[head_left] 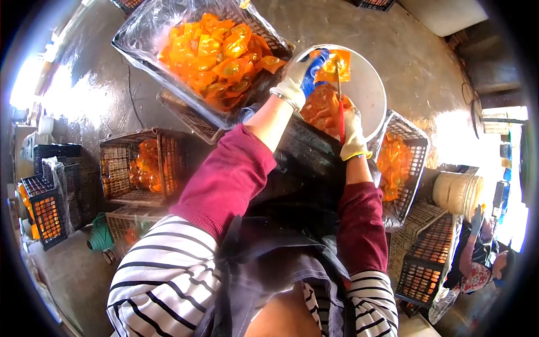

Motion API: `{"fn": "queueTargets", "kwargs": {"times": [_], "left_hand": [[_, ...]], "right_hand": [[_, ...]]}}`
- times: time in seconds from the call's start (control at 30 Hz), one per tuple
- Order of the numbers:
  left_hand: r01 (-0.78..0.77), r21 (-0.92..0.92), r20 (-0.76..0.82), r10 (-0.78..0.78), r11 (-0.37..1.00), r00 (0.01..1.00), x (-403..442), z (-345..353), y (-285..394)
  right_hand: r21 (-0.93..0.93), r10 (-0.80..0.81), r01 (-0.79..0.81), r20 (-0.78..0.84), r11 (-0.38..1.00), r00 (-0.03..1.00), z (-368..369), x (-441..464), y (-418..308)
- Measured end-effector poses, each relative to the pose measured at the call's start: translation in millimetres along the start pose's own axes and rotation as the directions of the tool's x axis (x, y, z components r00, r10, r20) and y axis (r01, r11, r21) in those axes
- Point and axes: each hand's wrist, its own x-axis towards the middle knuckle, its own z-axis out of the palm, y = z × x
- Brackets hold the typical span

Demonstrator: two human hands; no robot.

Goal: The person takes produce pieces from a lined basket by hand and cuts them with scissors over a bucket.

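Observation:
My left hand (pixel 300 81), in a white and blue glove, grips the edge of an orange packet (pixel 336 66) over a white bucket (pixel 373 92). In my gloved right hand (pixel 352 132) is a tool with a red handle (pixel 341 119); its thin dark end points up against the packet. Orange pieces (pixel 323 109) lie inside the bucket beneath both hands. At the upper left, a plastic-lined crate (pixel 149 67) holds a heap of orange packets (pixel 213 59).
Right of my right arm stands a crate (pixel 416 163) with more orange packets. Another crate (pixel 126 194) with orange contents is at the left. Stacked crates (pixel 421 264) and a co-worker (pixel 477 253) are at the lower right.

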Motion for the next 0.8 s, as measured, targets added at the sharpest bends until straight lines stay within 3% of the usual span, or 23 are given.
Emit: {"fn": "queueTargets", "kwargs": {"times": [0.03, 0.07, 0.1, 0.13, 0.17, 0.2, 0.23, 0.27, 0.33, 0.37, 0.4, 0.43, 0.47, 0.5, 0.53, 0.57, 0.63, 0.67, 0.73, 0.77, 0.8], "left_hand": [[0.083, -0.082, 0.028, -0.081, 0.993, 0.996, -6.7, 6.6, 6.5], [0.088, -0.014, 0.073, -0.087, 0.996, 0.993, 3.7, -0.6, -12.7], [0.040, 0.196, 0.071, -0.054, 0.980, 0.996, 23.6, -16.2, -52.8], [-0.010, 0.446, 0.039, -0.008, 0.895, 0.999, 27.8, -18.9, -53.7], [-0.033, 0.668, 0.008, 0.038, 0.743, 0.999, 30.8, -20.6, -52.8], [-0.025, 0.866, -0.031, 0.103, 0.499, 0.994, 13.3, -5.5, -27.7], [0.055, 0.882, -0.108, 0.087, 0.468, 0.990, 12.0, -4.0, -25.5], [0.133, 0.887, -0.180, 0.066, 0.442, 0.981, 16.2, -2.3, -24.2], [0.006, 0.969, -0.012, 0.023, 0.246, 1.000, 33.3, -17.6, -47.5], [-0.180, 0.984, 0.179, 0.044, 0.007, 0.983, 16.7, -10.0, -22.0], [-0.045, 0.943, 0.034, 0.039, 0.329, 0.999, 19.4, -10.9, -31.8], [0.066, 0.782, -0.111, 0.034, 0.620, 0.993, 22.4, -11.8, -41.8], [0.127, 0.593, -0.207, -0.002, 0.795, 0.978, 34.7, -18.5, -63.6], [0.179, 0.544, -0.215, -0.070, 0.820, 0.974, 31.3, -16.2, -58.4], [0.123, 0.616, -0.165, -0.026, 0.778, 0.986, 27.7, -17.8, -58.7], [0.065, 0.680, -0.110, 0.014, 0.730, 0.994, 24.0, -18.6, -59.4], [-0.023, 0.938, 0.026, -0.004, 0.345, 1.000, 21.1, -11.1, -46.3], [-0.090, 0.987, 0.093, -0.013, 0.129, 0.996, 19.4, -7.2, -39.3], [-0.180, 0.973, 0.184, 0.017, -0.148, 0.983, 17.0, -5.9, -34.3], [-0.052, 0.995, 0.045, 0.078, 0.091, 0.996, 28.7, -13.3, -52.7], [0.126, 0.908, -0.146, 0.021, 0.400, 0.989, 8.5, 1.6, -21.0]], "right_hand": [[0.060, 0.017, -0.016, -0.010, 0.998, 1.000, -1.0, -2.7, -3.6], [0.117, 0.034, -0.033, -0.009, 0.993, 0.999, 0.1, -2.6, -6.4], [0.111, -0.110, 0.110, -0.008, 0.988, 0.994, -3.9, 15.8, 13.3], [0.108, -0.252, 0.251, -0.007, 0.962, 0.968, -7.9, 33.3, 32.6], [-0.032, -0.223, 0.223, -0.013, 0.974, 0.975, -13.7, 46.3, 43.5], [0.286, -0.272, 0.256, 0.017, 0.923, 0.962, -14.8, 53.4, 57.9], [0.333, -0.313, 0.287, 0.029, 0.898, 0.949, -13.3, 55.0, 59.9], [-0.018, -0.311, 0.311, 0.038, 0.950, 0.950, -17.8, 52.2, 49.6], [-0.422, -0.241, 0.216, -0.005, 0.880, 0.971, -6.9, 29.9, 22.4], [-0.357, -0.166, 0.148, -0.020, 0.922, 0.986, -2.7, 18.1, 11.4], [-0.287, -0.092, 0.077, -0.037, 0.955, 0.995, 3.4, 10.5, 0.3], [-0.185, -0.115, 0.109, -0.022, 0.977, 0.993, 3.5, 13.8, 4.1], [-0.081, -0.139, 0.138, -0.007, 0.987, 0.990, 3.5, 17.0, 7.9], [0.052, -0.265, 0.263, 0.022, 0.963, 0.964, 1.7, 31.2, 30.4], [0.187, -0.390, 0.378, 0.035, 0.907, 0.920, 6.1, 33.4, 35.1], [0.251, -0.330, 0.324, -0.020, 0.912, 0.944, 6.6, 33.9, 38.4], [0.125, -0.278, 0.273, 0.020, 0.954, 0.960, 5.5, 27.2, 26.0], [0.059, -0.245, 0.243, 0.036, 0.968, 0.969, 4.3, 22.9, 20.4], [-0.009, -0.120, 0.120, -0.007, 0.993, 0.993, 4.7, 12.7, 8.5], [-0.015, -0.130, 0.130, -0.009, 0.991, 0.991, 4.3, 14.1, 11.0], [-0.020, -0.142, 0.142, -0.012, 0.990, 0.990, 1.6, 19.2, 15.1]]}}
